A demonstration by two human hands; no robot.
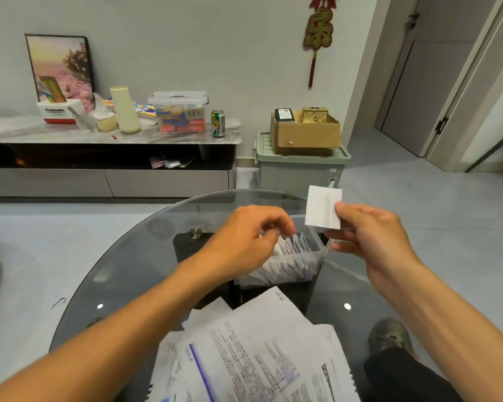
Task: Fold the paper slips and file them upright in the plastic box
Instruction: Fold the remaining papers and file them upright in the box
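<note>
A clear plastic box (317,258) stands on the round glass table (134,256), holding several folded white slips (292,246) upright. My left hand (250,236) hovers over the box's left side, its curled fingertips at the tops of the filed slips; whether it pinches one is hidden by blur. My right hand (372,230) is to the right of the box and pinches a folded white paper slip (323,207) upright above the box's far right corner. A loose pile of unfolded printed papers (253,352) lies on the table near me.
A dark table base (183,242) shows through the glass. Beyond stand a low TV cabinet (108,134) with a storage bin, bottle and can, and a green crate (299,169) carrying a cardboard box. My shoe (389,335) shows under the glass at right.
</note>
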